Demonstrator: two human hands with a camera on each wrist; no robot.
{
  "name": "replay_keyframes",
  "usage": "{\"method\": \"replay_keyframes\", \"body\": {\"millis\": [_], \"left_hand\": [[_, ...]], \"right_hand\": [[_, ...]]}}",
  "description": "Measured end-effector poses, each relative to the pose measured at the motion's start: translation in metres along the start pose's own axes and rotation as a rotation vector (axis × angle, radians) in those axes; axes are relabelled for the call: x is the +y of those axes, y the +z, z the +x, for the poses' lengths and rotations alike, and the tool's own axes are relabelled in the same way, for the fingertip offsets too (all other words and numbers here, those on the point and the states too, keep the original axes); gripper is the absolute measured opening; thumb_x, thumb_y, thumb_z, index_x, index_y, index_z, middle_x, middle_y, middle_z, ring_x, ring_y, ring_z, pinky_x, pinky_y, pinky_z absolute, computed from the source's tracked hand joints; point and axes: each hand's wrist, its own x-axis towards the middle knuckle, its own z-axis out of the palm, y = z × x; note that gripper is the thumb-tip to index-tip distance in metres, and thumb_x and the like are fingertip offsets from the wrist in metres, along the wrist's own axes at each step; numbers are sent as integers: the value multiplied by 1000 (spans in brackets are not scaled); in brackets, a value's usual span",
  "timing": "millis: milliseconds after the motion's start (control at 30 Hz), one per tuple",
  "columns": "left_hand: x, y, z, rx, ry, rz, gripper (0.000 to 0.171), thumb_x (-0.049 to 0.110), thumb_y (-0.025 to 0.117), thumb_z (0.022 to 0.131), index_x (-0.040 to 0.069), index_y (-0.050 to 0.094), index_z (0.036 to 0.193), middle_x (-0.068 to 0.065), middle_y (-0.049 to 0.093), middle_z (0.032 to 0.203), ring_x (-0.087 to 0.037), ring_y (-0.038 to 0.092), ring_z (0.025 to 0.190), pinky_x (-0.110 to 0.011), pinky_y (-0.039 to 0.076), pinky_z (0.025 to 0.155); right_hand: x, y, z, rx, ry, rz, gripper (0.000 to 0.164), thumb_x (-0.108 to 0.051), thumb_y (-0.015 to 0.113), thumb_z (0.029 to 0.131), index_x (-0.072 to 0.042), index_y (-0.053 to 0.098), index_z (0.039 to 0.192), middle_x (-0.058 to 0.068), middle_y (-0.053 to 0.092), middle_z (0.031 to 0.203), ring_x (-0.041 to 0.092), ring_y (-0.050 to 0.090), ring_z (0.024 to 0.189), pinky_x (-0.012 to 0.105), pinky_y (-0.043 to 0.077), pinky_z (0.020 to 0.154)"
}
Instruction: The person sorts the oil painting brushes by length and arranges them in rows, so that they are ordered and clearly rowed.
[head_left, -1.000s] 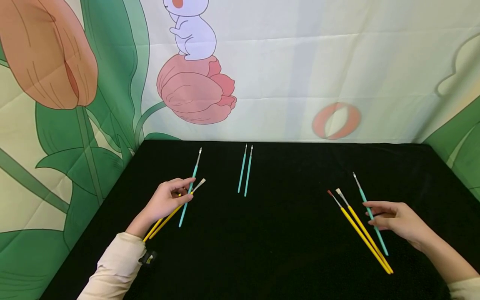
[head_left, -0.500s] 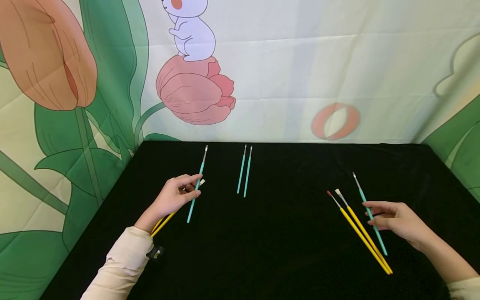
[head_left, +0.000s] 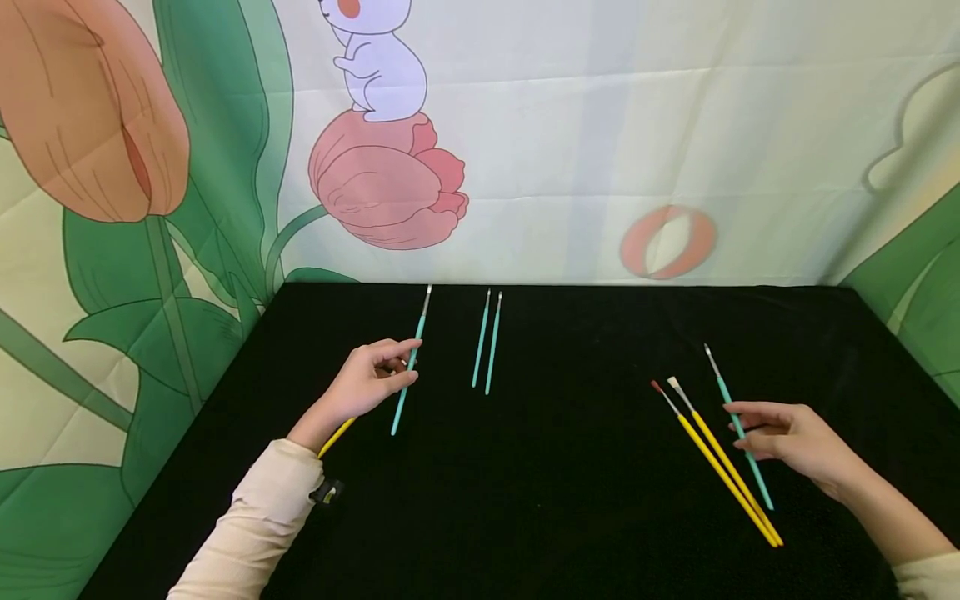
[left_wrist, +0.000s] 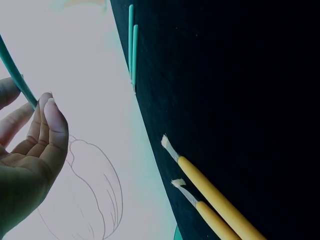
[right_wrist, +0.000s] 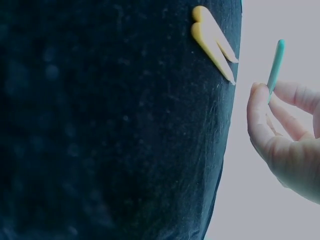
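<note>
In the head view my left hand pinches a teal paintbrush by its handle, bristles pointing to the far side. Two yellow paintbrushes lie below that hand; in the head view the hand and forearm hide most of them. On the right, my right hand pinches another teal paintbrush between thumb and fingers, its tip up and to the left. Beside it lie two yellow-handled paintbrushes, one red-tipped and one pale-tipped, their handle ends close together.
Two more teal paintbrushes lie side by side near the far edge of the black-covered table. A cloth backdrop printed with tulips and a white animal hangs behind the table.
My left hand has moved right and slightly away from me with its teal paintbrush, nearer the teal pair and off the yellow brushes' tips. The right hand holds still.
</note>
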Motion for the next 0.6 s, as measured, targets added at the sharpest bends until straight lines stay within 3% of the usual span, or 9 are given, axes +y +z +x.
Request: {"method": "replay_keyframes", "body": {"millis": [100, 333, 600], "left_hand": [[-3, 3, 3, -3, 6, -7, 38, -6, 59, 82, -14, 52, 119, -18, 58, 92, -28, 56, 81, -26, 45, 64], [-34, 14, 17, -12, -10, -30, 41, 0, 62, 84, -6, 53, 123, -14, 58, 94, -23, 56, 82, -27, 44, 65], [-37, 21, 28, -11, 25, -29, 40, 1, 63, 83, -3, 55, 122, -13, 58, 91, -20, 56, 78, -26, 45, 62]], "right_hand": [[1, 0, 0, -1, -5, 4, 50, -5, 52, 89, 15, 34, 131, 29, 50, 112, 15, 61, 87, 33, 51, 71], [2, -1, -1, 1, -5, 8, 51, -5, 53, 88, 15, 33, 131, 29, 50, 112, 14, 61, 87, 34, 51, 72], [-1, -1, 0, -3, 2, 16, 52, -5, 52, 88, 15, 33, 131, 31, 50, 113, 14, 61, 87, 36, 51, 73]]}}
